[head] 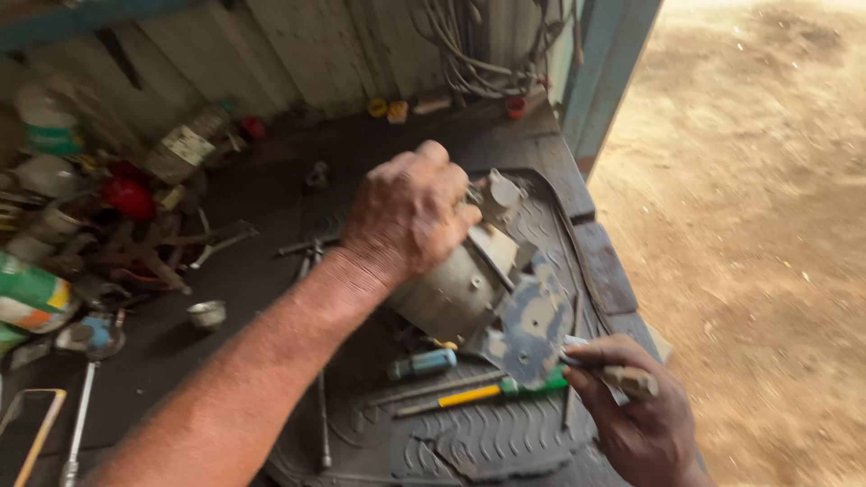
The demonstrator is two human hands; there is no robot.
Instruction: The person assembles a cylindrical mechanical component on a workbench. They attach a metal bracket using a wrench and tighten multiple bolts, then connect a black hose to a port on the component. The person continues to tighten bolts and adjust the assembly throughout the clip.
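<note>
Grey cylindrical metal motor housing (456,289) with a flat bracket plate (532,325) is gripped from above by the left hand (410,212), fingers closed over its top. It rests on a black ribbed rubber mat (487,442) on the dark workbench (225,298). A slim tool handle (622,379) is clenched in the right hand (645,419), tip at the plate. A green-yellow screwdriver (478,394) lies just beside.

I see open desk (271,189) behind my left hand (410,212); clutter of cans (32,293) blocks the left, screwdrivers (478,393) lie below.
</note>
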